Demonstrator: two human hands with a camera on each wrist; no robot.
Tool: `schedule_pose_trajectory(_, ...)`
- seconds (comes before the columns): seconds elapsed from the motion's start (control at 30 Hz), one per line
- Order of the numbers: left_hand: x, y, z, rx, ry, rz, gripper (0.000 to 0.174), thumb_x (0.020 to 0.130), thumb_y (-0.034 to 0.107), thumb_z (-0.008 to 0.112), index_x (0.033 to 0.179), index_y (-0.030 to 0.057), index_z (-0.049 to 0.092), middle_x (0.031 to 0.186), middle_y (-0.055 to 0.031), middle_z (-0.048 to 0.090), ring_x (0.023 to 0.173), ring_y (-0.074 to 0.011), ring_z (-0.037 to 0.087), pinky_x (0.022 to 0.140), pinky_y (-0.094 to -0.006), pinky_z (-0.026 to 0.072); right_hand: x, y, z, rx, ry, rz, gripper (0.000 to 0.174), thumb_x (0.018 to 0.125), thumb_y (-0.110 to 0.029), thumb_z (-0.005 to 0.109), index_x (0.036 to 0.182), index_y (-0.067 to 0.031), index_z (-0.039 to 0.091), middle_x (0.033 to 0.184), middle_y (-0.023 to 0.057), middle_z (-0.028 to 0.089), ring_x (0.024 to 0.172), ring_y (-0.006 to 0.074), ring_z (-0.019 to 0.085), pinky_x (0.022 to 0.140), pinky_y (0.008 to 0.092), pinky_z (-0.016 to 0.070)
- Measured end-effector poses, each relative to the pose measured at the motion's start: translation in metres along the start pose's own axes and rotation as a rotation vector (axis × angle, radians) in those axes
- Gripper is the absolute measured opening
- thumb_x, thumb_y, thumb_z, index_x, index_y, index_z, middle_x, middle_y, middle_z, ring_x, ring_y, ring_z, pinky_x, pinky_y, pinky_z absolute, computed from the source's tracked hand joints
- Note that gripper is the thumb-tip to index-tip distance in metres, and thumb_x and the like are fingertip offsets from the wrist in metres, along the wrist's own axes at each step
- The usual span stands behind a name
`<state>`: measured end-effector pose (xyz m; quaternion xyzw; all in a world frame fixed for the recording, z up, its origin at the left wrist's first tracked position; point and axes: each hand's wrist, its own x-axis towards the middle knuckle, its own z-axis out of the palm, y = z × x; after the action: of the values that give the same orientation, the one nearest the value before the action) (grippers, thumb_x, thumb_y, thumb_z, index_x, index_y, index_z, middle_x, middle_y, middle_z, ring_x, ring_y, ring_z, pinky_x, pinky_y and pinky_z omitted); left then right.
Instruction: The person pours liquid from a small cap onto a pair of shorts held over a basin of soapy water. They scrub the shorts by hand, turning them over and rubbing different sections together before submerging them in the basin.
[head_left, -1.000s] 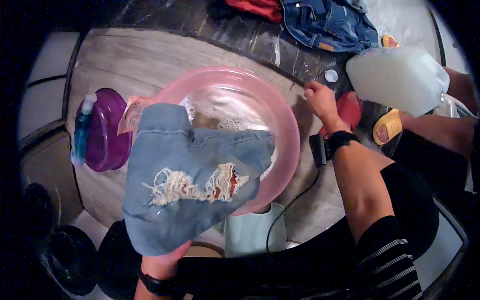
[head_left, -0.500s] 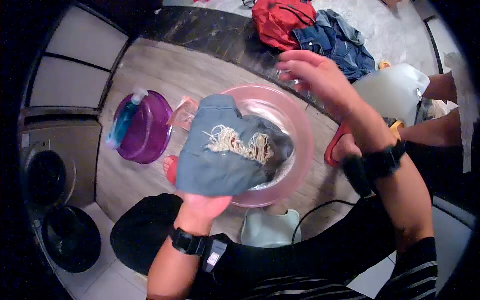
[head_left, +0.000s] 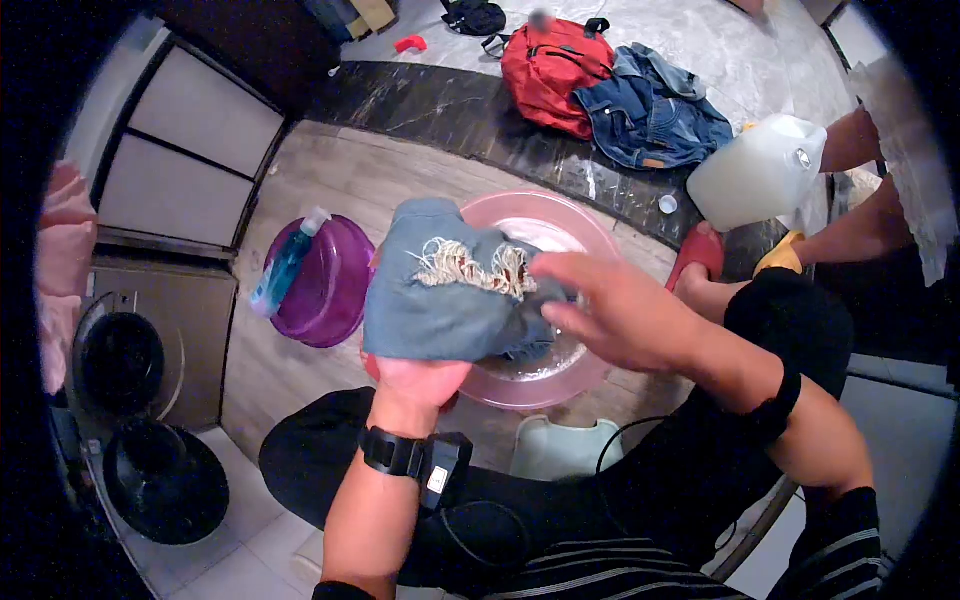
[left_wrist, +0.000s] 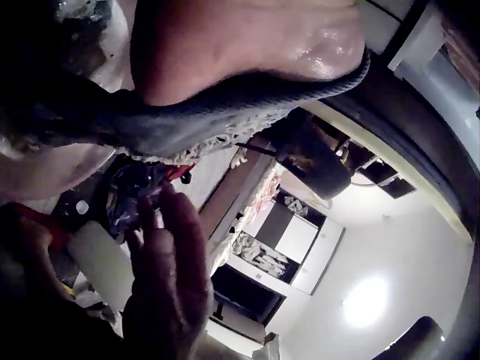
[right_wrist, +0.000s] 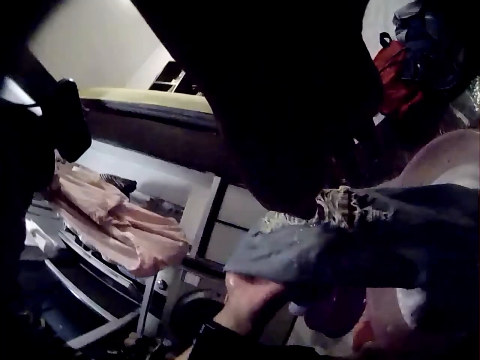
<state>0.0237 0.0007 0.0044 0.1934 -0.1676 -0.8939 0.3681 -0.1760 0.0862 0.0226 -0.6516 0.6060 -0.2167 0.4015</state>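
Observation:
Wet blue denim with frayed white threads lies over my left hand, whose upturned palm shows below the cloth's lower edge; its fingers are hidden by the fabric. The left wrist view shows the denim against the left hand. My right hand is held at the right end of the frayed patch, fingers apart and holding nothing; whether it touches the threads I cannot tell. Part of the denim hangs over a pink basin with sudsy water.
A purple basin with a blue spray bottle stands left. Beyond the dark ledge lie a red bag and dark jeans. A white jug stands near another person's legs at right; a pale green stool is below the basin.
My right hand has come from beyond the basin's upper right side back to the frayed patch. The denim was raised off the basin's left side by my left hand, and the head view has shifted.

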Motion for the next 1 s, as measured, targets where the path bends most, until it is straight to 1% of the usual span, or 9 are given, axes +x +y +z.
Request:
schedule_pose_trajectory(0.1,0.000,-0.001,0.007,-0.029,-0.010,-0.027,0.057,0.096,0.039,0.039,0.141,0.0054,0.034,0.140,-0.0135,0.042,0.127,-0.0302,0.043,0.107,-0.0464,0.0358,0.012,0.009,0.005,0.278,0.159,0.171,0.065,0.084,-0.026,0.067,0.136,0.0004,0.039,0.130,0.0183,0.052,0.118,0.0272,0.052,0.097,0.0353,0.0421)
schedule_pose_trajectory(0.23,-0.001,-0.003,0.009,0.022,0.058,-0.039,0.060,0.095,0.041,0.040,0.142,0.0050,0.032,0.142,-0.0143,0.040,0.128,-0.0319,0.042,0.108,-0.0481,0.0343,0.021,0.009,0.022,0.323,0.151,0.038,0.079,0.068,-0.037,0.075,0.130,-0.0002,0.044,0.116,0.0225,0.060,0.106,0.0356,0.059,0.092,0.0394,0.0464)
schedule_pose_trajectory(0.33,-0.004,0.004,-0.002,0.012,-0.012,-0.049,0.061,0.094,0.042,0.041,0.142,0.0056,0.033,0.142,-0.0145,0.040,0.129,-0.0327,0.041,0.109,-0.0488,0.0328,0.030,0.017,0.022,0.365,0.075,0.042,0.073,0.068,-0.037,0.075,0.125,-0.0001,0.048,0.112,0.0225,0.062,0.104,0.0369,0.060,0.091,0.0409,0.0467)
schedule_pose_trajectory(0.5,-0.003,0.005,-0.012,-0.038,0.115,-0.065,0.062,0.093,0.046,0.042,0.141,0.0069,0.036,0.142,-0.0143,0.041,0.129,-0.0332,0.041,0.109,-0.0503,0.0316,0.036,0.017,0.027,0.181,0.004,0.124,0.058,0.069,-0.041,0.072,0.108,-0.0015,0.056,0.099,0.0244,0.064,0.090,0.0409,0.063,0.082,0.0443,0.0500)
schedule_pose_trajectory(0.7,-0.001,0.005,-0.016,0.066,0.114,-0.061,0.065,0.091,0.048,0.043,0.141,0.0067,0.036,0.140,-0.0142,0.042,0.128,-0.0329,0.043,0.107,-0.0493,0.0347,0.042,0.023,0.023,0.201,-0.112,0.148,0.047,0.073,-0.039,0.070,0.100,-0.0012,0.061,0.099,0.0223,0.065,0.089,0.0402,0.063,0.081,0.0439,0.0500)
schedule_pose_trajectory(0.8,-0.005,0.004,-0.015,-0.017,0.122,-0.034,0.065,0.091,0.049,0.042,0.141,0.0080,0.035,0.140,-0.0134,0.042,0.127,-0.0319,0.043,0.107,-0.0490,0.0358,0.038,0.013,0.016,0.164,-0.011,0.183,0.048,0.075,-0.035,0.071,0.108,-0.0029,0.059,0.103,0.0219,0.064,0.094,0.0386,0.062,0.085,0.0424,0.0488)
schedule_pose_trajectory(0.93,0.010,0.009,0.013,0.070,0.129,0.086,0.064,0.091,0.049,0.042,0.141,0.0099,0.036,0.140,-0.0122,0.042,0.127,-0.0313,0.043,0.107,-0.0495,0.0349,0.034,0.030,0.052,0.175,0.425,0.148,0.062,0.074,-0.030,0.074,0.121,0.0040,0.051,0.101,0.0217,0.063,0.098,0.0378,0.060,0.089,0.0427,0.0472)
schedule_pose_trajectory(0.97,0.013,0.010,0.017,0.103,0.117,0.137,0.064,0.091,0.049,0.042,0.141,0.0104,0.036,0.140,-0.0118,0.042,0.127,-0.0311,0.043,0.107,-0.0494,0.0345,0.032,0.034,0.058,0.250,0.281,0.272,0.067,0.085,-0.043,0.065,0.129,0.0024,0.045,0.120,0.0191,0.057,0.110,0.0294,0.056,0.092,0.0401,0.0450)
schedule_pose_trajectory(1.0,0.014,0.011,0.017,0.068,0.127,0.154,0.063,0.091,0.049,0.042,0.141,0.0106,0.037,0.140,-0.0113,0.043,0.127,-0.0310,0.043,0.108,-0.0494,0.0340,0.032,0.027,0.056,0.444,0.084,0.415,0.069,0.086,-0.051,0.059,0.130,0.0012,0.045,0.122,0.0181,0.056,0.109,0.0277,0.056,0.090,0.0393,0.0453)
